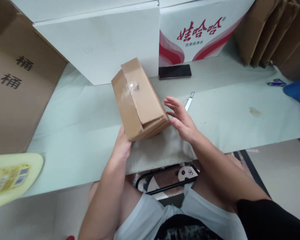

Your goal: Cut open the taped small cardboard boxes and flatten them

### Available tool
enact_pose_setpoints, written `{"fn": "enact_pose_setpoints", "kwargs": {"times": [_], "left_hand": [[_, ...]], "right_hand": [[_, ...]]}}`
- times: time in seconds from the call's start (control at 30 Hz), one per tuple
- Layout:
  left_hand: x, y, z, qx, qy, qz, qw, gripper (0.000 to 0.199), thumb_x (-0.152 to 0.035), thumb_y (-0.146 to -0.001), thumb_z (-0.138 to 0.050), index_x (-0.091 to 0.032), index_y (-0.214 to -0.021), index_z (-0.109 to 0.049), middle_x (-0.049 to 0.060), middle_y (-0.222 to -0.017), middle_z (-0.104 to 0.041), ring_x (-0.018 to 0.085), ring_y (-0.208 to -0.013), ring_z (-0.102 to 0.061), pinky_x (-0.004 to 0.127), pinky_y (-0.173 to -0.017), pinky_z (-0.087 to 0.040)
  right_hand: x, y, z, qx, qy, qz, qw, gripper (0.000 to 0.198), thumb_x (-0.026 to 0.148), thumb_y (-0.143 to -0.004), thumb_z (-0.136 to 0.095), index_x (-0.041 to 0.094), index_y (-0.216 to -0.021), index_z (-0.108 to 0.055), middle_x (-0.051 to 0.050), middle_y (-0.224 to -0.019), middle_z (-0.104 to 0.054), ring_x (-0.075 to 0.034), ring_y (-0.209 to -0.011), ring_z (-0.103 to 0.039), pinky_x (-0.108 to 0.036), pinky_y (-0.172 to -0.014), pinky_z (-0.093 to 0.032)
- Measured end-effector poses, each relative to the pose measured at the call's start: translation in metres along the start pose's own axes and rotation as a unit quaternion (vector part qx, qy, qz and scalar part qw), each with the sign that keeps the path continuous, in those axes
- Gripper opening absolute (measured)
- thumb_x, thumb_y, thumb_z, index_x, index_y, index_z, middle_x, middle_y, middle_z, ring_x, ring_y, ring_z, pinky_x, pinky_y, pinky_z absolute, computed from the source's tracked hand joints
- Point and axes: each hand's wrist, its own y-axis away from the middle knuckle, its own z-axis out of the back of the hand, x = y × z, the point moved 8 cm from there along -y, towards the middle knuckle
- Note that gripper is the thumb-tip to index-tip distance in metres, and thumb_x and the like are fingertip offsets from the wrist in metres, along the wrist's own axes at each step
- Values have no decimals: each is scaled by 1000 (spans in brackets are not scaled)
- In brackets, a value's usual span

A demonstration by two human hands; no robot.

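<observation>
A brown cardboard box (142,96) is held tilted above the pale green tabletop, its taped flaps facing up toward me. My left hand (122,143) grips its near left corner, with most of the fingers hidden behind and under the box. Beside the right edge of the box is my right hand (180,118), fingers spread and seemingly holding nothing; whether a fingertip touches the cardboard I cannot tell. Just past that hand lies a white utility knife (189,101), partly covered by it.
A dark phone (175,71) lies before a white carton with red print (202,33). Another white carton (97,46) stands at the back. A large brown carton (22,83) is at left, with a yellow bottle (15,176) nearer me. Folded cardboard (267,33) leans at right.
</observation>
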Motion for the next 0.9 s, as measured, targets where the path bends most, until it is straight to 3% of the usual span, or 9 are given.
{"fn": "enact_pose_setpoints", "kwargs": {"times": [0.1,0.2,0.27,0.4,0.5,0.63,0.73,0.83,0.9], "left_hand": [[-15,-3,9,-9,-18,-138,990,60,-58,-69,-86,-25,-118,-72,7,-128,-72,30,-124,-65,38,-103,-56],[-29,3,12,25,-24,-289,957,65,-71,-85,-66,-38,-140,-58,3,-145,-62,28,-138,-57,41,-110,-53],[-38,13,8,48,-90,-385,917,69,-77,-87,-58,-43,-147,-50,1,-159,-48,30,-150,-45,46,-119,-46],[-58,42,-4,53,-240,-527,813,56,-70,-93,-55,-36,-137,-61,2,-170,-30,36,-158,-28,59,-128,-28],[-70,54,-14,71,-293,-560,772,46,-61,-95,-56,-33,-130,-62,7,-158,-45,35,-148,-44,62,-127,-30],[-77,58,-16,68,-304,-576,756,41,-58,-96,-55,-31,-125,-61,9,-141,-57,32,-134,-56,62,-124,-36],[-77,57,-15,63,-306,-576,755,42,-59,-96,-54,-30,-125,-61,9,-139,-56,32,-133,-56,63,-123,-37],[-75,58,-15,68,-304,-580,753,43,-59,-96,-53,-30,-126,-60,10,-139,-56,32,-134,-56,63,-123,-36],[-75,58,-15,69,-305,-580,753,43,-59,-96,-54,-30,-127,-60,10,-139,-55,32,-133,-56,62,-123,-36]], "right_hand": [[-3,2,1,-12,-2,-17,1000,81,82,-87,-51,35,-152,-38,-9,-165,-36,-34,-152,-37,-57,-117,-44],[-5,4,-6,11,-15,-28,999,80,82,-87,-49,35,-151,-39,-9,-165,-36,-34,-153,-36,-55,-114,-48],[-5,6,-10,25,-18,-30,999,79,81,-89,-48,33,-151,-40,-11,-159,-43,-33,-149,-42,-54,-115,-47],[-12,9,-16,60,-1,-79,995,79,81,-93,-39,27,-151,-43,-13,-136,-62,-32,-126,-61,-57,-112,-47],[-19,12,-17,68,28,-125,989,80,82,-92,-40,25,-149,-46,-14,-133,-65,-34,-125,-62,-61,-113,-44],[-17,11,-21,32,-46,-117,992,90,88,-82,-49,25,-146,-42,-17,-150,-52,-35,-140,-52,-57,-114,-46],[-8,9,-25,14,-52,-86,995,83,78,-82,-62,30,-145,-40,-14,-154,-48,-31,-143,-50,-51,-112,-49],[4,5,-23,16,4,-61,998,70,71,-88,-54,29,-144,-44,-13,-149,-54,-29,-138,-53,-47,-108,-51],[4,2,-9,-14,121,-109,987,62,66,-94,-38,24,-138,-53,-13,-133,-65,-30,-124,-61,-49,-104,-51]]}}
